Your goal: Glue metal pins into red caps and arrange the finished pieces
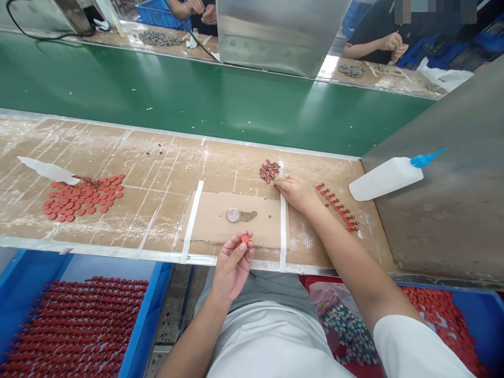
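My left hand (pixel 235 262) pinches a small red disc (pixel 245 239) at the front edge of a taped cardboard piece (pixel 212 231). On that cardboard sits a small round dish (pixel 233 214) beside a brown smear. My right hand (pixel 293 191) is closed at the edge of a pile of small red and metallic parts (pixel 269 170); whatever its fingertips hold is too small to make out. Right of this hand, red pieces with small metal parts (pixel 336 203) lie in a slanting row. Many red discs (pixel 82 197) are spread on the table at the left.
A white bottle with a blue nozzle (pixel 386 179) leans at the right, by a metal panel (pixel 444 199). Another white nozzle (pixel 49 169) lies left. Blue bins (pixel 139 320) and a red one hold parts below. Other people's hands work beyond the green belt (pixel 177 100).
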The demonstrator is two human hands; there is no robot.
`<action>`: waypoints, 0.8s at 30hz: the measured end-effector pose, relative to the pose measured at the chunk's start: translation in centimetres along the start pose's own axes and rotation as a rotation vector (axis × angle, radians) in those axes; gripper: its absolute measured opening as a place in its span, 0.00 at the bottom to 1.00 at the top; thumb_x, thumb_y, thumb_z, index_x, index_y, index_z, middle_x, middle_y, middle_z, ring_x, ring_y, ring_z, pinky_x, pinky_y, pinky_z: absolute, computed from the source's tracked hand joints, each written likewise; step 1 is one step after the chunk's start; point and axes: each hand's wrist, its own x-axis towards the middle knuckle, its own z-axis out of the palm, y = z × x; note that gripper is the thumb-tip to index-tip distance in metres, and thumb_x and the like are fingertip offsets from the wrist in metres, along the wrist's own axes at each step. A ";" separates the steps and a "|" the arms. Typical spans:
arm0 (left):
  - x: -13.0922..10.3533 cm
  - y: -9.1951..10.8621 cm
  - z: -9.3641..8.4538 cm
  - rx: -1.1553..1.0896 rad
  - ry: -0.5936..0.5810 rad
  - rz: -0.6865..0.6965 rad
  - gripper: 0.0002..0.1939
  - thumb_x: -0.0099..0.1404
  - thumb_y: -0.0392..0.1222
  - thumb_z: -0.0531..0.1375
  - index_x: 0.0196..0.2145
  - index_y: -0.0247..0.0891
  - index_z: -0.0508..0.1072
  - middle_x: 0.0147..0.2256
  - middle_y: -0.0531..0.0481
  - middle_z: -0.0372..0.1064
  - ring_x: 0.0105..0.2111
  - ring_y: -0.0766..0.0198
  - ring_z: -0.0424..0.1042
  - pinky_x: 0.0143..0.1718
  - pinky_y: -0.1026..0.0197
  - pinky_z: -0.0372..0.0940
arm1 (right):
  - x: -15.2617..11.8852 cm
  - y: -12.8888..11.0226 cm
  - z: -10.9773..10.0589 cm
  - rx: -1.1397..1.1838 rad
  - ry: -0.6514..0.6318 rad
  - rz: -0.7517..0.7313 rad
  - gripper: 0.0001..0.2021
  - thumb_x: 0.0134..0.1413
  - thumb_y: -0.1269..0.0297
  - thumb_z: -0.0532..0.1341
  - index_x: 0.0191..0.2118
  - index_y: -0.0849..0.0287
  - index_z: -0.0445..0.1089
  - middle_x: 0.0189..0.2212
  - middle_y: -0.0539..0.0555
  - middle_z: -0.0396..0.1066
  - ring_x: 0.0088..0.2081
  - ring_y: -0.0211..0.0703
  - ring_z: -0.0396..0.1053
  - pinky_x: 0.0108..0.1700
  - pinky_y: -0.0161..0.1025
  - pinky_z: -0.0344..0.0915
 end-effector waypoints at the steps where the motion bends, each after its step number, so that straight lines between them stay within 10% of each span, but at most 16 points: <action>1: 0.0 0.0 -0.1 0.001 0.000 0.001 0.13 0.55 0.31 0.65 0.40 0.37 0.77 0.43 0.48 0.74 0.35 0.73 0.73 0.37 0.72 0.71 | 0.0 0.1 0.0 -0.003 -0.010 0.003 0.16 0.62 0.69 0.50 0.46 0.60 0.74 0.43 0.59 0.75 0.46 0.48 0.68 0.51 0.43 0.62; 15: -0.4 0.9 -0.6 -0.034 -0.001 0.055 0.11 0.56 0.33 0.66 0.38 0.38 0.76 0.41 0.49 0.75 0.33 0.74 0.74 0.37 0.73 0.71 | 0.2 -0.6 -1.0 -0.011 -0.090 0.056 0.15 0.61 0.69 0.50 0.47 0.59 0.72 0.41 0.60 0.73 0.42 0.49 0.68 0.44 0.42 0.63; 24: 0.6 3.5 -2.2 -0.040 0.027 0.189 0.13 0.55 0.35 0.67 0.39 0.38 0.76 0.41 0.49 0.75 0.34 0.74 0.74 0.38 0.73 0.70 | -0.8 -5.3 0.0 0.937 0.249 0.443 0.14 0.49 0.58 0.65 0.41 0.59 0.75 0.33 0.54 0.77 0.31 0.42 0.74 0.33 0.39 0.72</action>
